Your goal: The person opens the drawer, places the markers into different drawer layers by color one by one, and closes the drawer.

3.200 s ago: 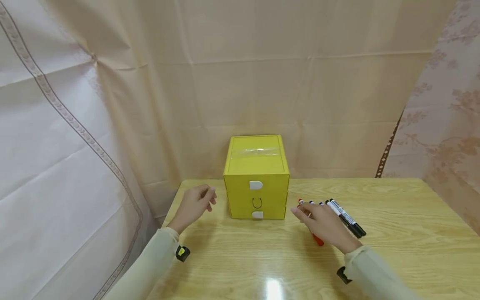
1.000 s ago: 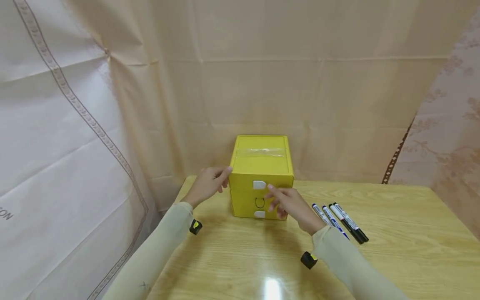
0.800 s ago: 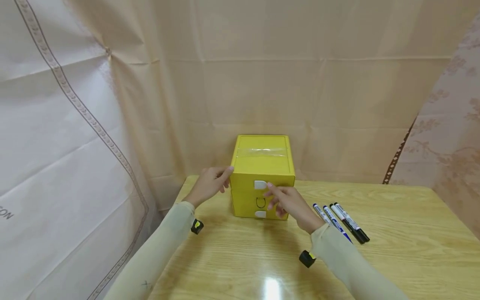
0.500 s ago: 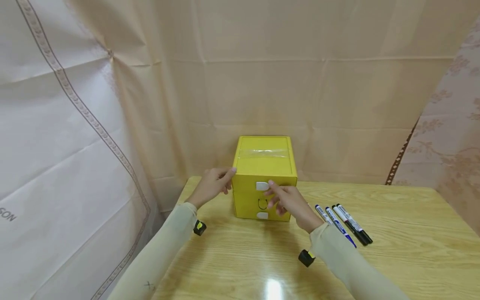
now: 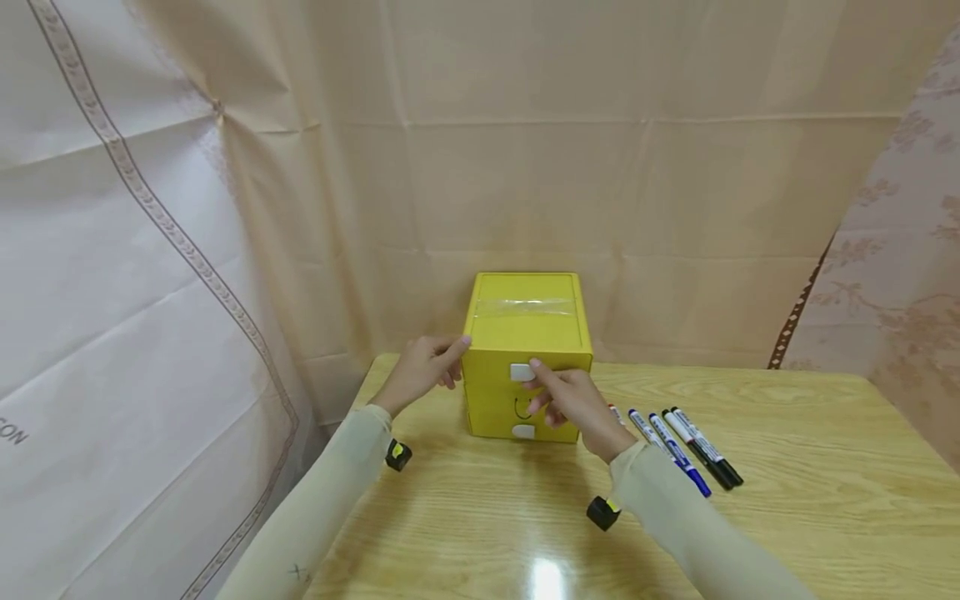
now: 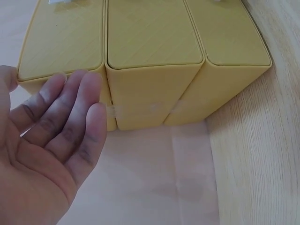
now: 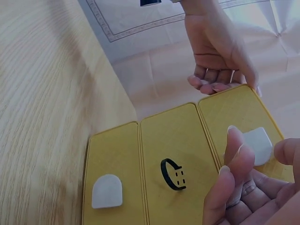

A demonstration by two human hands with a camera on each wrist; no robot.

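Note:
A yellow drawer box (image 5: 528, 329) stands near the back of the table, with three front panels, all shut. White pull tabs sit on its top panel and bottom panel, and the middle one carries a curved black handle (image 7: 169, 174). My left hand (image 5: 422, 367) touches the box's upper left front corner; the thumb is at the edge and the fingers lie loosely bent against the side. Before the top panel, my right hand (image 5: 576, 404) is at the top white pull tab (image 7: 258, 145), thumb and bent fingers spread on either side of it with a gap between them.
Right of the box lie several markers: a blue one (image 5: 678, 452), a black one (image 5: 705, 446) and others, with a red cap (image 5: 615, 414) showing behind the right hand. Clear tape crosses the box top. A beige cloth (image 5: 487, 167) hangs behind the wooden table (image 5: 465, 517).
Both hands have come to the box, the right one leaving the markers' side. Lately the right hand has shifted slightly left onto the top tab; the left hand stays at the corner.

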